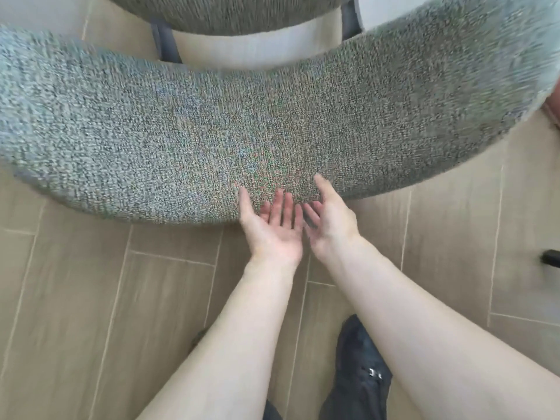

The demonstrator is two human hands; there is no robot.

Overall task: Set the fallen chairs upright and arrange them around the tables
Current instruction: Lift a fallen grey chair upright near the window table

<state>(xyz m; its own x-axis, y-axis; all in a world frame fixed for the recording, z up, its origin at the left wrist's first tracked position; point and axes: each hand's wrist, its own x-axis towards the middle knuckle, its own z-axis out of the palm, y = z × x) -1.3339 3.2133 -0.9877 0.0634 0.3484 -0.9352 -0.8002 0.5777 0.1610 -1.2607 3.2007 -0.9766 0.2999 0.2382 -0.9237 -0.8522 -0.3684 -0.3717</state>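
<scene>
A chair with grey-green woven fabric fills the upper half of the head view. Its curved backrest arcs from left to right, and part of its seat shows at the top, joined by dark metal struts. My left hand lies palm up with straight fingers at the backrest's lower edge. My right hand is beside it, palm turned inward, its fingers partly hidden under that edge. Neither hand curls around the fabric. The picture is blurred towards the chair's ends.
Wood-look floor tiles lie below the chair. My dark-trousered leg stands at the bottom centre. A small black object sits on the floor at the right edge.
</scene>
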